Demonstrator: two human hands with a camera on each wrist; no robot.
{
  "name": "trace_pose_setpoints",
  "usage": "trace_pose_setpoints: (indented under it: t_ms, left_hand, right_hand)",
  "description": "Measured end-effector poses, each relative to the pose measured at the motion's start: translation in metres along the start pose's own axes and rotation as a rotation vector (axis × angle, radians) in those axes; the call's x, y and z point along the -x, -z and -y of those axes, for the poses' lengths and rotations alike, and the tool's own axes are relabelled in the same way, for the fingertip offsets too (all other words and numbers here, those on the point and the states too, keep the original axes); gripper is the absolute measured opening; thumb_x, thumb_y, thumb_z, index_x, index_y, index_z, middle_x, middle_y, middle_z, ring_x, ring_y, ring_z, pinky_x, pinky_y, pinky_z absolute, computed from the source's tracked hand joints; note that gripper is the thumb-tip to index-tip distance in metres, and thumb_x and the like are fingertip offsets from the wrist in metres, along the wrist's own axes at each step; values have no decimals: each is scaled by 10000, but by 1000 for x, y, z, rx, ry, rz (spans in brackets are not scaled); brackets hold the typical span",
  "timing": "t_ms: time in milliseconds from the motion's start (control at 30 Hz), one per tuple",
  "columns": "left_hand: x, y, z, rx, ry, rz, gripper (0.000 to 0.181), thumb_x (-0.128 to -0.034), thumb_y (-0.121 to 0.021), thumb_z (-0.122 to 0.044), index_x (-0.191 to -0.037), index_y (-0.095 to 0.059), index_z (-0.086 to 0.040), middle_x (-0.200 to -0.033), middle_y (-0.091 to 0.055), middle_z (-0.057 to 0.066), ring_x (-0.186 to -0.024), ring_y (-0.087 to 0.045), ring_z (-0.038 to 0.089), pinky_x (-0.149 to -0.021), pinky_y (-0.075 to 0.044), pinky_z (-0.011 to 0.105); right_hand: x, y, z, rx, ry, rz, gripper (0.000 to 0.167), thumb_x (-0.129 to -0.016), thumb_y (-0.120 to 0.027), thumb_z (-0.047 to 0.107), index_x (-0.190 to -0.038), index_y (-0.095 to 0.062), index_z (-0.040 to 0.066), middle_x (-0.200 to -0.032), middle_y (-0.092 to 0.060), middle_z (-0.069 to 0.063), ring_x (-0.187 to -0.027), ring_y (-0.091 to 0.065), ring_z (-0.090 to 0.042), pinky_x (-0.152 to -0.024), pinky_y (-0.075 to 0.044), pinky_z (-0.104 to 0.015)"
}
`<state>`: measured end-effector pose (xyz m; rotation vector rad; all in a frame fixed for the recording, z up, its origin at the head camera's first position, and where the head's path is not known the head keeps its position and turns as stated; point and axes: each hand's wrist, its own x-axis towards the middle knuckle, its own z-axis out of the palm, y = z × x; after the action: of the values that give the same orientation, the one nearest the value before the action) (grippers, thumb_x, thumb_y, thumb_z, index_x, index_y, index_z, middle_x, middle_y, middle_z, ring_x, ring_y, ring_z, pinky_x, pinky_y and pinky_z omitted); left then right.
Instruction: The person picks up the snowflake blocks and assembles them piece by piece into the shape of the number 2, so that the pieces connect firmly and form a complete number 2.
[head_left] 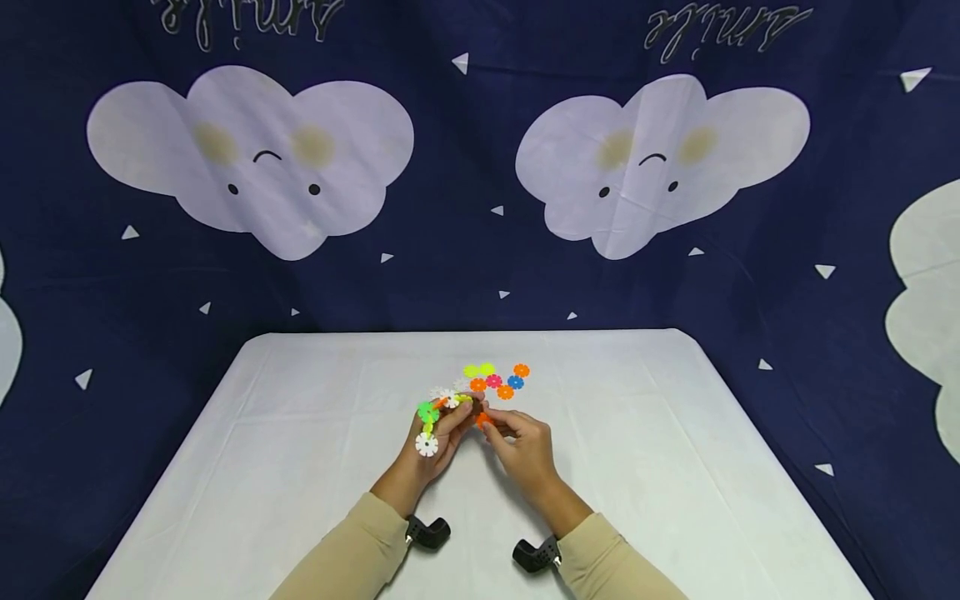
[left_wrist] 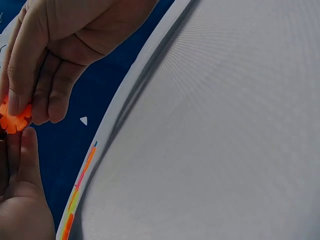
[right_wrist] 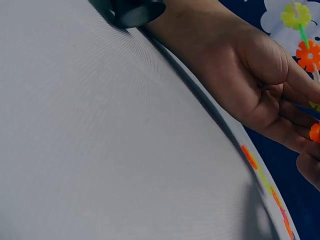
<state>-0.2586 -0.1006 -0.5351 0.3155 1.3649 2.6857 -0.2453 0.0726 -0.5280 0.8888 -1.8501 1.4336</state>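
Surface: white tabletop (head_left: 637,433), rounded far corners, faint fold lines across it. Narrower at the far edge than at the near edge as seen from the head.

Room: dark blue cloth (head_left: 450,183) rises beyond the far edge and shows along left and right sides. Printed on it, inverted: a left cloud (head_left: 255,200), a right cloud (head_left: 652,208), dark lettering (head_left: 251,17) above each, scattered small white triangles (head_left: 825,272). Parts of further clouds are cut off at the extreme left and right.

Work: both hands meet above the table, mid-width. Left hand (head_left: 448,439) grips a chain of flower-shaped pieces (head_left: 428,412), thumb laid over it; the chain, in white, green, yellow and orange, bends round to the left of the hand and ends nearest in a white piece. Right hand (head_left: 527,446) pinches an orange flower piece (head_left: 483,421) between thumb and finger, close to the left fingertips. Whether this piece is joined to the chain: cannot tell.

Loose flower pieces (head_left: 493,381) in yellow, orange, pink and blue lie on the tabletop just beyond the hands, slightly right.

Tan sleeves (head_left: 348,546) enter from the near side; black wrist devices (head_left: 429,533) sit at both wrists.
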Motion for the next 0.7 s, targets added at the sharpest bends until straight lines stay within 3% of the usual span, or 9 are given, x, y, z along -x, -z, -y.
trace_pose_setpoints:
  t_ms: [200, 400, 567, 700]
  left_hand:
    - [4, -5, -4, -64, -22, 17, 364, -1015, -696, -23, -1284, -612, 208, -1218, -726, 152, -1169, -674, 258, -1085, -514, 408]
    - [6, -11, -6, -125, -70, 13, 321, -1018, -642, 65, -1275, -586, 249, -1216, -727, 181, -1167, -683, 249, -1066, -525, 385]
    - [5, -12, -5, -173, -69, 29, 308, -1011, -623, 110, -1268, -569, 271, -1216, -715, 236, -1152, -692, 238, -1049, -534, 381]
    - [5, -10, -5, -126, -55, 44, 335, -1027, -592, 109, -1309, -528, 278, -1247, -710, 208, -1177, -678, 240, -1056, -531, 383]
  right_hand:
    - [8, -1, -15, 76, 34, -5, 314, -765, -810, -237, -1055, -756, -129, -877, -752, -207, -646, -741, -237, -613, -622, -220]
    - [12, -2, -16, 141, 38, -28, 277, -805, -843, -150, -1067, -779, -89, -899, -770, -146, -672, -746, -203, -642, -619, -206]
    - [13, -2, -14, 211, 68, -54, 280, -786, -859, -149, -1048, -781, -89, -895, -771, -137, -673, -743, -196, -633, -622, -217]
    - [13, -4, -14, 212, 62, -53, 288, -789, -859, -142, -1061, -775, -97, -902, -770, -148, -684, -745, -194, -639, -621, -212]
